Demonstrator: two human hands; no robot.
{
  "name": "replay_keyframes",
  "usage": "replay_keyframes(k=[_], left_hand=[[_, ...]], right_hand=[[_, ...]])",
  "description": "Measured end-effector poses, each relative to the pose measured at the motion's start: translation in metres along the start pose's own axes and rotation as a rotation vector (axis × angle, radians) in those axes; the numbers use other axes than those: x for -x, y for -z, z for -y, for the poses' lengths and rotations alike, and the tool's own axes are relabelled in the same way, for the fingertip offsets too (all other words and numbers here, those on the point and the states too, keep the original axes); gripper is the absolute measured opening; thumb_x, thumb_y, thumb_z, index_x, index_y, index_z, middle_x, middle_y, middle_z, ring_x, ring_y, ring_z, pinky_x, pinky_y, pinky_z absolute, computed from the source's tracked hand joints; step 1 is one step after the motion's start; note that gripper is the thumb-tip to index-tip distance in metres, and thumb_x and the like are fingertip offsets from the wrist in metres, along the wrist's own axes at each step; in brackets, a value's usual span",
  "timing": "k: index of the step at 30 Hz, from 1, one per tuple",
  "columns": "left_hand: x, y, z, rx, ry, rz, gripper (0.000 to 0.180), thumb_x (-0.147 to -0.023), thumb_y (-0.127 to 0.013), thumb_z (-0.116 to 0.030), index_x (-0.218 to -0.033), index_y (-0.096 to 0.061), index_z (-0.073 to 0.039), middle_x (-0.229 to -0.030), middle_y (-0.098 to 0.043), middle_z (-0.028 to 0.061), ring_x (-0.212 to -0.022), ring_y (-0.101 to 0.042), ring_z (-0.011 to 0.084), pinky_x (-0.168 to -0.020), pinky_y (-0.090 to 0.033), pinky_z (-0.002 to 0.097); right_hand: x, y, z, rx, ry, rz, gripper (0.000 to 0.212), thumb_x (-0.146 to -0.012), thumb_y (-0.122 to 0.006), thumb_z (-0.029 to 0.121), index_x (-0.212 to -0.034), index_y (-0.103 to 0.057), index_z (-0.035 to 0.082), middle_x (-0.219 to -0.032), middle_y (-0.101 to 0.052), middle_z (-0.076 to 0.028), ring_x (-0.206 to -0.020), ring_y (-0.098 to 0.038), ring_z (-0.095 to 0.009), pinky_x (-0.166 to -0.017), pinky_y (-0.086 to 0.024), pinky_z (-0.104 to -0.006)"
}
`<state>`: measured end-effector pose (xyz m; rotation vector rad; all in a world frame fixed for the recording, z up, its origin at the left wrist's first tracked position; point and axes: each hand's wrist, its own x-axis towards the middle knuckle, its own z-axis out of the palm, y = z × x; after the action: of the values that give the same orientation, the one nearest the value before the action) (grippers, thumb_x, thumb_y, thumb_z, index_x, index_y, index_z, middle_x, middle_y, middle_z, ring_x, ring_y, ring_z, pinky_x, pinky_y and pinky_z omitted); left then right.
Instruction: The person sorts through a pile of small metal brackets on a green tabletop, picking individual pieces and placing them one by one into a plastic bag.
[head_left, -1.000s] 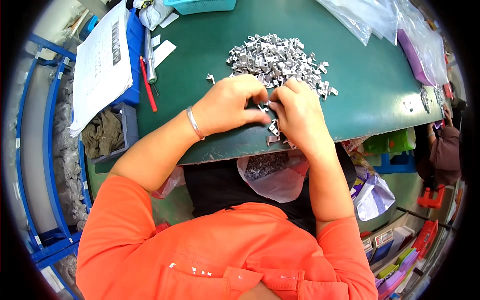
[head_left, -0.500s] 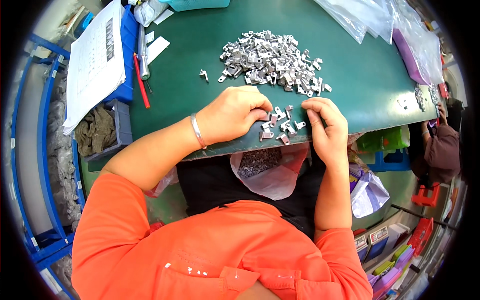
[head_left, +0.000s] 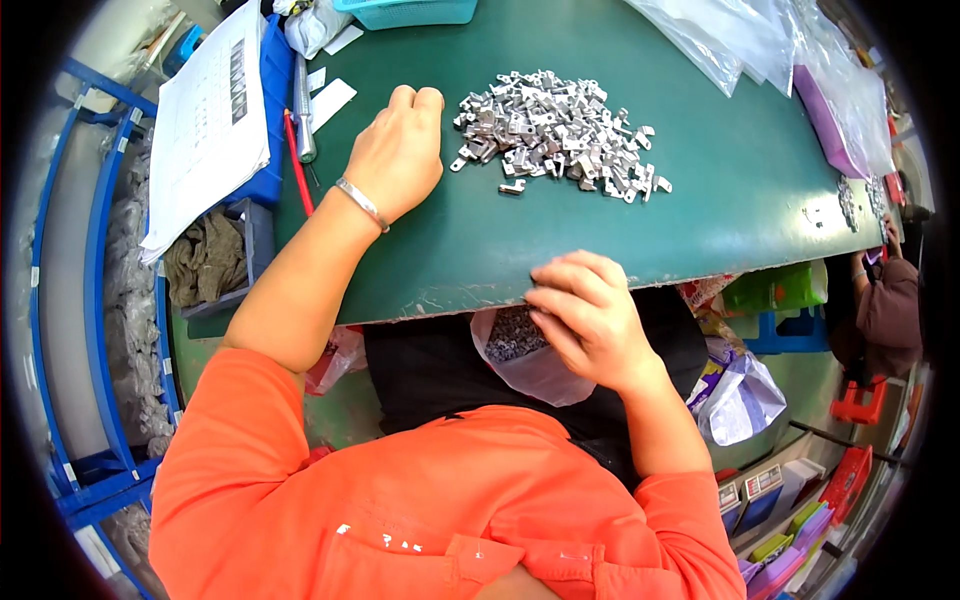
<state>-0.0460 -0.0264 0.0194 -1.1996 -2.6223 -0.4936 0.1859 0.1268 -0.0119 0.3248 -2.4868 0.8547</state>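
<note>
Right hand (head_left: 590,320) is down at the near edge of the green table (head_left: 720,200), fingers bunched together right over the mouth of a clear plastic bag (head_left: 530,355) that hangs just below the table edge. The bag has a bunch of small silvery metal bits in it. Can't really tell if the fingers are pinching any parts, since the hand covers whatever's under it.

Left hand (head_left: 395,150) is further up on the table, loosely curled into a soft fist, knuckles up, resting just left of the pile of small metal parts (head_left: 555,130). It's close to the pile's left edge, and I can't see anything held in it. There's a thin silver bracelet (head_left: 362,203) on that wrist.

The pile sits mid-table, spread out, with a few strays at its near edge.

Further out: a red pen (head_left: 297,165) and a silvery tool (head_left: 303,120) lie left of the left hand, next to a stack of white papers (head_left: 205,130) on a blue bin (head_left: 272,110). A teal tray (head_left: 405,12) sits at the far edge, and clear plastic bags (head_left: 760,45) are piled at the far right. Orange sleeves on both arms.
</note>
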Motion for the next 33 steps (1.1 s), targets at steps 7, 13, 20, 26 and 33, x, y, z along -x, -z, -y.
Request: replay_keyframes(k=[7,13,20,26,33], left_hand=[[-0.005,0.008,0.012,-0.098,0.077,0.044,0.022,-0.089,-0.052,-0.001,-0.110,-0.055,-0.004,-0.105,-0.057,0.0215,-0.090,-0.062,0.0432,-0.079,-0.052,0.0491],[0.000,-0.011,0.003,0.089,-0.067,0.113,0.014,-0.094,-0.055,-0.010,-0.105,-0.053,-0.001,-0.102,-0.057,0.0228,-0.089,-0.060,0.0448,-0.078,-0.050,0.0517],[0.011,-0.022,-0.011,0.328,-0.199,0.004,0.013,-0.089,-0.058,-0.001,-0.101,-0.058,0.003,-0.094,-0.058,0.0215,-0.086,-0.059,0.0421,-0.076,-0.050,0.0458],[0.030,-0.017,-0.049,0.903,-0.203,0.253,0.017,-0.092,-0.048,0.009,-0.102,-0.061,0.004,-0.092,-0.060,0.0127,-0.066,-0.064,0.0174,-0.063,-0.053,0.0304],[0.024,-0.003,-0.054,0.714,-0.435,0.090,0.014,-0.084,-0.072,-0.008,-0.094,-0.065,-0.002,-0.086,-0.060,0.0097,-0.071,-0.061,0.0207,-0.064,-0.050,0.0314]], right_hand=[[0.019,0.017,0.000,-0.081,0.094,0.002,0.021,-0.070,-0.074,0.000,-0.090,-0.071,0.004,-0.098,-0.069,-0.008,-0.092,-0.062,-0.028,-0.082,-0.050,-0.0408],[-0.048,-0.004,-0.012,0.068,0.060,-0.135,0.029,-0.078,-0.067,-0.001,-0.108,-0.065,-0.002,-0.112,-0.064,-0.017,-0.101,-0.062,-0.037,-0.088,-0.051,-0.0438],[-0.069,-0.022,-0.020,0.148,0.038,-0.020,0.030,-0.079,-0.066,0.001,-0.110,-0.065,-0.001,-0.121,-0.062,-0.015,-0.120,-0.054,-0.036,-0.101,-0.045,-0.0434],[-0.024,0.023,-0.027,-0.077,-0.093,0.043,0.023,-0.085,-0.063,-0.004,-0.105,-0.069,0.003,-0.116,-0.066,-0.011,-0.112,-0.058,-0.032,-0.098,-0.046,-0.0403],[0.011,0.026,-0.018,-0.070,-0.399,-0.301,0.016,-0.081,-0.074,0.001,-0.096,-0.070,0.002,-0.091,-0.065,-0.009,-0.081,-0.061,-0.021,-0.069,-0.048,-0.0298]])
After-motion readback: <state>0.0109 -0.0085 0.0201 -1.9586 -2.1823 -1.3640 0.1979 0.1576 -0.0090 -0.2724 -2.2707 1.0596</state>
